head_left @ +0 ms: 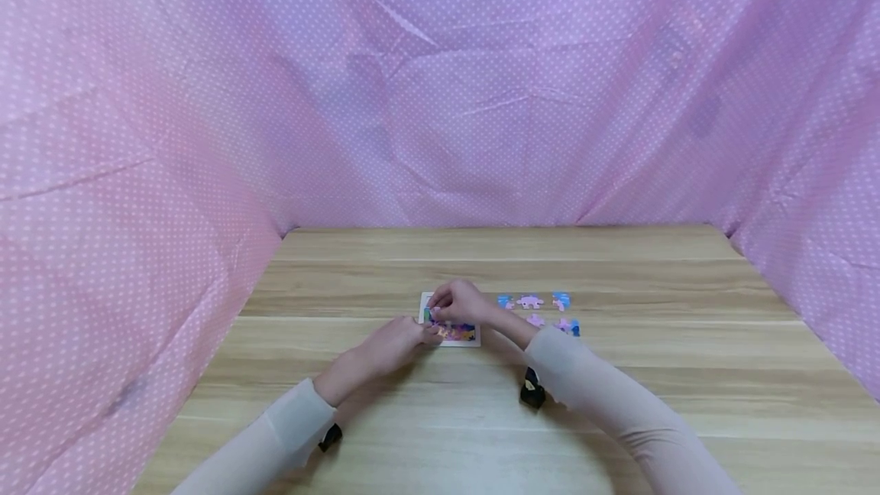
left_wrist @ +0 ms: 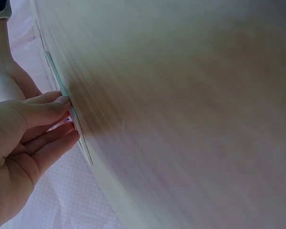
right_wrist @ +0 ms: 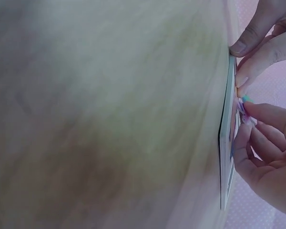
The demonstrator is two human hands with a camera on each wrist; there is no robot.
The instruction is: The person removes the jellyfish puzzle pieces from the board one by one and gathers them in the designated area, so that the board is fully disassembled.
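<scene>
A small jigsaw tray (head_left: 469, 344) with a pale border lies on the table, partly filled with colourful pieces. My right hand (head_left: 462, 302) reaches over its upper left part. In the right wrist view, the thumb and fingers of that hand pinch a puzzle piece (right_wrist: 248, 117), pink-purple with a bit of green, at the tray's surface. My left hand (head_left: 402, 340) rests at the tray's lower left corner. Seen from the left wrist, its fairly straight fingers (left_wrist: 57, 148) and thumb touch the tray's edge (left_wrist: 57, 71).
Several loose puzzle pieces (head_left: 530, 302), pink and blue, lie on the wooden table (head_left: 385, 258) right of the tray. A black device (head_left: 532, 389) sits under the right wrist and another (head_left: 331, 437) under the left. Pink dotted cloth (head_left: 440, 136) surrounds the table.
</scene>
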